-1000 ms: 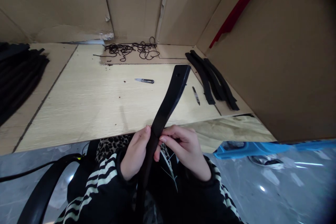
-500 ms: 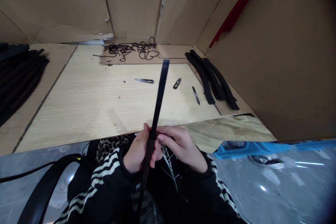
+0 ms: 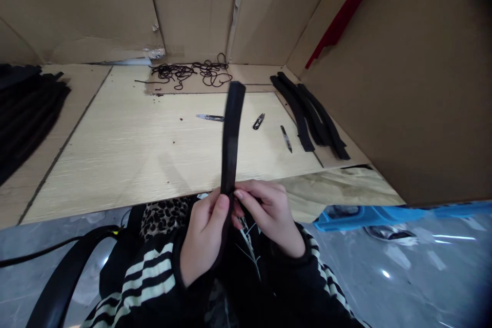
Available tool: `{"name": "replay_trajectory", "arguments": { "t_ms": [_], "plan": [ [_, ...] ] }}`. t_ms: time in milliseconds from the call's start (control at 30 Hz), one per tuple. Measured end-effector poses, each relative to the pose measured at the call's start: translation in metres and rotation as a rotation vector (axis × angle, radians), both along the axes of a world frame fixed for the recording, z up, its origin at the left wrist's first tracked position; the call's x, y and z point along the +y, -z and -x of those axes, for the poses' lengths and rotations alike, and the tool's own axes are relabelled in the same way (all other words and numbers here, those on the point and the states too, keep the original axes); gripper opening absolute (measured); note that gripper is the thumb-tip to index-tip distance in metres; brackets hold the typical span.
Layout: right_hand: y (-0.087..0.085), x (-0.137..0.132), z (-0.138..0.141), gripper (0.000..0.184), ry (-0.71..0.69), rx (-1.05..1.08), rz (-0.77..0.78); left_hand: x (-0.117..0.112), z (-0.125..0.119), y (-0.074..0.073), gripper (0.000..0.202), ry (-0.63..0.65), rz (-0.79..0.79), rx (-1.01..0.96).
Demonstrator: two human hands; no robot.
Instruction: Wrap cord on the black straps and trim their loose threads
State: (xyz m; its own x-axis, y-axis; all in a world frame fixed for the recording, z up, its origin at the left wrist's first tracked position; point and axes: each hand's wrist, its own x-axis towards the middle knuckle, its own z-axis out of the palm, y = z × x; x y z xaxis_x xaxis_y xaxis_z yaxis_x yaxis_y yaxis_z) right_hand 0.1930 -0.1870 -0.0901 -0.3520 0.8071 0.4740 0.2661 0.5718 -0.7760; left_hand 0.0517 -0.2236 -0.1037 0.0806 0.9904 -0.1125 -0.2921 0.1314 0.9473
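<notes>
A long black strip stands upright in front of me, its top end reaching over the table and its lower part lost against my dark clothes. My left hand is wrapped round it, thumb lying on its face. On the strip's right edge, at about the same height, my right hand pinches with thumb and forefinger; whether it grips the strip or something thin beside it, I cannot tell. Beyond the hands lie thread snips, a second pair of snips partly behind the strip, and a small pointed tool.
Several black strips are piled at the left, and a few more lie at the right. Tangled dark cord rests along the back. Cardboard walls close in the table. A blue plastic object sits below at right.
The strip has turned from its narrow edge to its broad face and stands more upright. My left thumb has moved onto it; my right hand stays nearly in place.
</notes>
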Motion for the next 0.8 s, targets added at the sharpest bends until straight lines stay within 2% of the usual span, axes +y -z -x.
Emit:
{"name": "replay_trajectory", "arguments": {
  "t_ms": [100,167,367,600,667,800],
  "plan": [
    [-0.003,0.000,0.000,0.010,0.029,0.042,-0.033,0.004,0.001,-0.004,0.065,0.185,0.070,-0.195],
    [-0.007,0.000,0.000,0.010,0.054,0.026,-0.040,0.005,0.001,-0.003,0.067,0.256,0.117,-0.325],
    [-0.018,-0.002,-0.001,0.011,0.011,0.018,0.036,0.003,-0.003,0.004,0.052,0.262,0.159,-0.534],
    [-0.017,-0.004,-0.002,0.008,0.020,0.049,0.071,0.003,-0.003,0.009,0.039,0.175,0.102,-0.536],
    [-0.016,-0.004,-0.002,0.007,0.000,0.075,0.138,0.003,-0.002,0.012,0.040,0.210,0.100,-0.580],
    [-0.014,-0.002,-0.001,0.008,-0.092,0.245,0.398,0.003,-0.002,0.015,0.049,0.405,0.139,-0.717]
  ]
}}
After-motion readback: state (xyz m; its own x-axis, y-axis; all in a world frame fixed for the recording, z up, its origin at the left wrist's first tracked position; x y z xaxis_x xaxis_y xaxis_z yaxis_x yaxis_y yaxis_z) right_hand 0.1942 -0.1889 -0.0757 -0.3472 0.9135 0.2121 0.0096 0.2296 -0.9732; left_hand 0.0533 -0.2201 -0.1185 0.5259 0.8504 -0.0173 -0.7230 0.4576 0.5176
